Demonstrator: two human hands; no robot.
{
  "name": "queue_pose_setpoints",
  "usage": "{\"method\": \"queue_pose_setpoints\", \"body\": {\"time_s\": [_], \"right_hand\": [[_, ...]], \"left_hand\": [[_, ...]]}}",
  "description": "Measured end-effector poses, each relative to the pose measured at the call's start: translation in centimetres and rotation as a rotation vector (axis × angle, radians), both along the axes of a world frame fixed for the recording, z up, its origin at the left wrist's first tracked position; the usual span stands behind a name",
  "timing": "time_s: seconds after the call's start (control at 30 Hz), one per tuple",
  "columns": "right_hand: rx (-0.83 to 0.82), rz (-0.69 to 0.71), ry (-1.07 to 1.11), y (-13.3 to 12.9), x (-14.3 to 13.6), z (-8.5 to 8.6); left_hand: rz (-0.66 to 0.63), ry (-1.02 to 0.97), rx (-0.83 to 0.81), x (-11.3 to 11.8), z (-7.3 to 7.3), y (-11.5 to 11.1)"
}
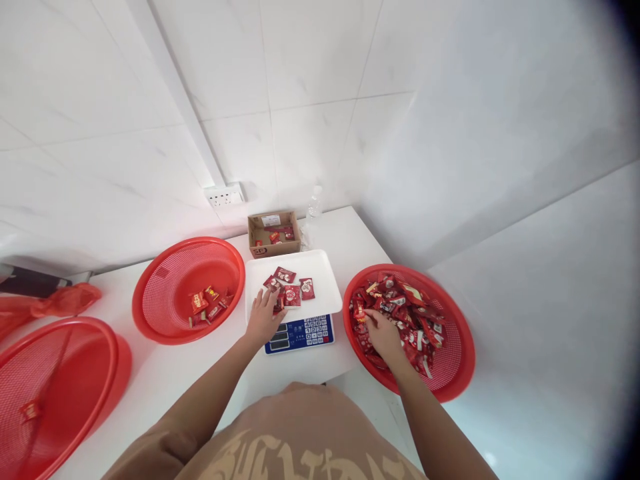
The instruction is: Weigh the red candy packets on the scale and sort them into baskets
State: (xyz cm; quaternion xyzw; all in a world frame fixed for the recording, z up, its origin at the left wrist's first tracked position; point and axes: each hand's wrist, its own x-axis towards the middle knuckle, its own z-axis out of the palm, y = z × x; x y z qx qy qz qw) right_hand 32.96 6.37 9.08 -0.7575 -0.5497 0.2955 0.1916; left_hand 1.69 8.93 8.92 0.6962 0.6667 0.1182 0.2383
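Observation:
My left hand (263, 319) rests at the near left edge of the white tray (327, 283) of a digital scale, its fingers stretched out over several red wrapped packets (291, 295). Below the tray, the blue keypad panel (305, 333) of the scale faces me. My right hand (384, 333) reaches into a red mesh basket (463, 347) heaped with small, mostly red wrapped candies (420, 320). Its thumb and fingers are pinched at a red candy packet (359, 313) with a bit of yellow, near the basket's left side; the fingertips partly cover it.
Left of the scale stands a red basket (160, 293) with a few wrapped sweets. Another red basket (107, 373) is nearer at far left, beside a red plastic bag (65, 303). Behind the scale are a cardboard box (275, 250) holding packets and a clear bottle (315, 203) by the wall.

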Motion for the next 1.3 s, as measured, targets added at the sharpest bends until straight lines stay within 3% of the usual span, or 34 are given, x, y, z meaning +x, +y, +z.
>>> {"method": "queue_pose_setpoints", "body": {"time_s": [0.23,0.47,0.67,0.9,1.13,1.3], "right_hand": [[0.055,-0.08,0.007,-0.9,-1.8,0.8],[0.038,-0.094,-0.04,-1.8,-1.5,0.7],[0.051,-0.068,-0.024,-0.5,-1.2,1.4],[0.036,-0.019,0.269,1.0,-3.2,2.2],[-0.154,0.123,0.795,-1.5,-9.6,1.9],[-0.233,0.121,0.913,-2.9,-11.8,3.1]], "left_hand": [[-0.027,-0.016,0.075,-2.8,-0.6,-2.0],[-0.021,-0.026,0.088,-4.3,-1.3,-3.5],[0.064,-0.053,0.135,-4.8,-0.5,-3.6],[0.046,-0.247,0.086,-1.3,2.6,-4.6],[0.19,-0.777,-0.357,4.0,3.9,-5.9],[0.246,-0.969,-0.524,4.1,5.1,-6.2]]}}
